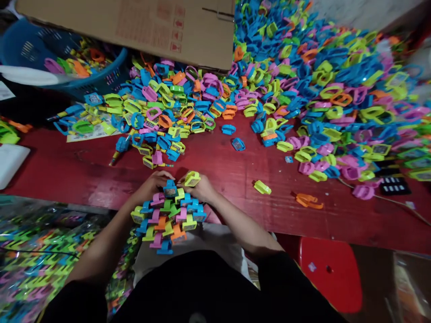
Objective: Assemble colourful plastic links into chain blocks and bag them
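Close to my body, at the table's near edge, hangs a bundle of toy watches [167,216], in rows of blue, pink, green, yellow and orange. My left hand [156,180] is closed at its top, behind a blue toy watch [170,188]; its fingertips are partly hidden. Beside it, my right hand [202,188] has its fingers curled around a yellow toy watch [192,178], just above the bundle's upper right side. Both hands nearly meet there. What joins the bundled watches together cannot be made out.
Loose toy watches [323,103] are heaped across the back and right of the red table [215,154]. A cardboard box [134,27] and a blue basket [117,63] stand behind. Bagged watches [37,269] lie lower left; a red stool [330,273] is lower right.
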Action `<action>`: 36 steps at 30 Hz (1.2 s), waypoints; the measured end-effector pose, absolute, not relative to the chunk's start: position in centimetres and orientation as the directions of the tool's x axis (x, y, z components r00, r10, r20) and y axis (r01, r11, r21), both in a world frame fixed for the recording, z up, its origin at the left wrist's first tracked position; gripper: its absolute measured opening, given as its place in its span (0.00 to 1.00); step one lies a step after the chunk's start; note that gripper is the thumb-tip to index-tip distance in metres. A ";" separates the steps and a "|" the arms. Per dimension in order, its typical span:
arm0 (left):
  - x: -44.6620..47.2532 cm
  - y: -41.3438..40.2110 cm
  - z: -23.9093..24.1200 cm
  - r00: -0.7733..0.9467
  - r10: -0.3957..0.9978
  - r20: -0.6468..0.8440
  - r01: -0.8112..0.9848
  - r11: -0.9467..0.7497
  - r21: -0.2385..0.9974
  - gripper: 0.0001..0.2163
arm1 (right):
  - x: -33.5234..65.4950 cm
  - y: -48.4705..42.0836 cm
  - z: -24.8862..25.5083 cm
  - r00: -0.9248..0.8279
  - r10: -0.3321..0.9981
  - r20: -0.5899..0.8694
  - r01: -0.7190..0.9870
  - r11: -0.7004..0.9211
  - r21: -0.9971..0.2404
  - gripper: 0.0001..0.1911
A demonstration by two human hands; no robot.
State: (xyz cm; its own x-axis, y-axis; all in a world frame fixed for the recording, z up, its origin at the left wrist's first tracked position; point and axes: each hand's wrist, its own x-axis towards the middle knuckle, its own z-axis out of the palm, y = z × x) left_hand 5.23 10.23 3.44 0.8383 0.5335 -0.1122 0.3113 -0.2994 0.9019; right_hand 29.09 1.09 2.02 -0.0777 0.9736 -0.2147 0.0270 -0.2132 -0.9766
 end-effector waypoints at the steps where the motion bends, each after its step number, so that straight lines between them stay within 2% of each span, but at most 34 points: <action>1: 5.3 10.3 3.3 0.840 0.531 -0.113 0.310 -0.299 0.902 0.12 | 29.3 1.2 2.0 -0.087 0.973 -0.213 0.038 -0.211 -0.977 0.17; 5: 5.2 10.1 2.3 0.824 0.556 -0.105 0.325 -0.314 0.892 0.11 | 30.5 1.1 1.9 -0.066 0.979 -0.191 0.058 -0.187 -0.981 0.10; 8: 4.9 9.9 1.1 0.839 0.541 -0.062 0.316 -0.390 0.865 0.11 | 31.1 1.1 2.0 -0.077 0.979 -0.187 0.118 -0.178 -0.977 0.07; 10: 4.6 9.9 0.4 0.854 0.521 0.001 0.283 -0.464 0.840 0.11 | 31.1 1.4 2.5 -0.146 0.976 -0.163 0.233 -0.127 -0.964 0.07; 15: 4.3 10.1 -0.4 0.874 0.476 0.098 0.231 -0.584 0.778 0.12 | 30.2 2.7 4.5 -0.407 0.902 -0.143 0.511 0.095 -0.854 0.15; 18: 4.1 10.4 -0.3 0.892 0.447 0.070 0.237 -0.593 0.770 0.13 | 30.7 3.7 5.4 -0.491 0.856 -0.162 0.569 0.174 -0.804 0.16; 21: 4.1 10.6 0.3 0.903 0.421 0.086 0.196 -0.581 0.790 0.15 | 32.2 6.1 6.4 -0.618 0.773 -0.143 0.536 0.281 -0.796 0.16; 24: 4.4 10.4 1.2 0.898 0.417 0.143 0.131 -0.562 0.816 0.21 | 32.3 9.9 7.1 -0.583 0.810 0.058 0.522 0.429 -0.737 0.20; 26: 4.6 10.2 2.0 0.892 0.421 0.165 0.099 -0.539 0.837 0.26 | 30.6 12.2 7.0 -0.529 0.822 0.209 0.567 0.526 -0.634 0.23; 27: 4.8 10.1 2.4 0.889 0.426 0.169 0.089 -0.524 0.847 0.28 | 29.4 13.2 6.7 -0.548 0.804 0.232 0.586 0.567 -0.579 0.26; 30: 4.9 9.9 3.2 0.889 0.432 0.153 0.089 -0.489 0.868 0.29 | 26.1 14.5 5.5 -0.606 0.776 0.177 0.655 0.612 -0.443 0.33; 33: 4.8 9.9 3.3 0.896 0.425 0.131 0.103 -0.484 0.869 0.27 | 26.1 13.8 4.5 -0.585 0.800 0.132 0.725 0.588 -0.358 0.26; 36: 4.6 10.0 3.0 0.897 0.425 0.122 0.122 -0.502 0.856 0.27 | 29.8 11.9 4.3 -0.531 0.842 0.093 0.776 0.528 -0.345 0.20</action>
